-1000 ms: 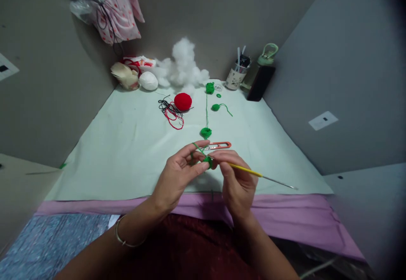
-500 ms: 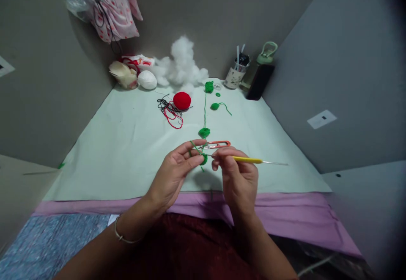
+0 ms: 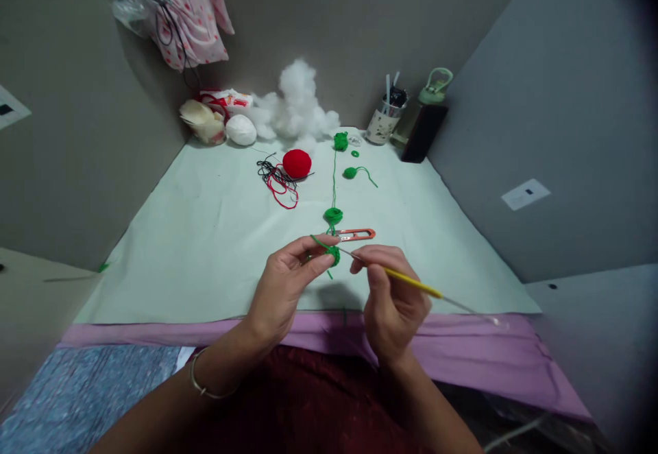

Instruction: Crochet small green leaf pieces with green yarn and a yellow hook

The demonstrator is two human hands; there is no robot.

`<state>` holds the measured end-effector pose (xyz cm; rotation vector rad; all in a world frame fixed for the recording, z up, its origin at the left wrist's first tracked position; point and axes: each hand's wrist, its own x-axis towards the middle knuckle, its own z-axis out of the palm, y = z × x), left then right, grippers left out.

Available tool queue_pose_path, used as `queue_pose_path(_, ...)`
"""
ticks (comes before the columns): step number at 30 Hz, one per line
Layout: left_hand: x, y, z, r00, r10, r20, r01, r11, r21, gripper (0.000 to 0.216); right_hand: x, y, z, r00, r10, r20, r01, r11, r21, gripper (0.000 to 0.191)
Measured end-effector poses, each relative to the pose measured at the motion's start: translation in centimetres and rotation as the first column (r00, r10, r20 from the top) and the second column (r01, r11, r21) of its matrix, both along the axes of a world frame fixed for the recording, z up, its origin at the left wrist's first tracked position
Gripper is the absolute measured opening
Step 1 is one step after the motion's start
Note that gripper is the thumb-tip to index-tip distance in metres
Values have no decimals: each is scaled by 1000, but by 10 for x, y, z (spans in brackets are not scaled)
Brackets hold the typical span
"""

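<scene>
I log, centre frame: left hand, thumb and forefinger pinched shut; right hand, fingers curled closed, just beside it. Slim yellow-handled metal crochet hook, gripped by right hand, tip touching small green crocheted yarn piece, pinched in left hand.

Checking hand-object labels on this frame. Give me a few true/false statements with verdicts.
1. The right hand holds a yellow-handled crochet hook. True.
2. The left hand pinches a red crochet piece. False: it pinches a green crochet piece.
3. The orange thread snips lie on the table cover just beyond the hands. True.
4. The red yarn ball rests in the left hand. False: it lies far up the table cover, beside loose black and red threads.
5. White stuffing is piled at the back by the wall. True.
</scene>
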<state>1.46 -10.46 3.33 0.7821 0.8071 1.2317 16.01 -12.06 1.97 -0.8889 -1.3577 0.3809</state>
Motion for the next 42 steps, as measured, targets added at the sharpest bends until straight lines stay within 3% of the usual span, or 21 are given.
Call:
queue_pose_path(4, 1, -1, 0, 1000, 18, 20, -18, 1000, -4, 23, -1, -6, -1, 987, -34, 159, 19, 996, 93, 32)
queue_pose_path(11, 1, -1, 6, 995, 32, 99, -25, 997, -78, 54, -4, -3, 3, 1000, -3, 12, 2, 999, 45, 26)
queue_pose_path(17, 1, -1, 4, 997, 14, 80, -9, 998, -55, 58, -2, -2, 0, 996, -49, 71, 46, 998, 49, 26)
queue_pose_path(21, 0, -2, 3, 993, -53, 108, 60, 996, -61, 70, -1, -3, -4, 995, 38, 95, -37, 999, -12, 27)
queue_pose_path(24, 0, -3, 3, 987, -104, 125, 115, 990, -83, 75, -2, -1, -4, 992, 122, 13, -121, 992, -32, 25)
queue_pose_path(29, -1, -1, 4, 994, -76, 79, 81, 994, -74, 58, 0, 9, -2, 931, 226, -287, -273, 953, -135, 17)
queue_pose_path(32, -3, 0, 5, 994, -81, 69, 84, 996, -43, 54, 3, 13, 0, 889, 287, -357, -362, 918, -164, 18)
queue_pose_path(37, -5, 1, 5, 998, -60, -6, 60, 998, 32, 54, 9, 9, 3, 910, 321, -263, -367, 919, -147, 18)
queue_pose_path(42, -8, 0, 2, 997, -20, -78, 27, 995, 91, 56, 13, 2, 6, 971, 237, 31, -235, 970, -59, 21)
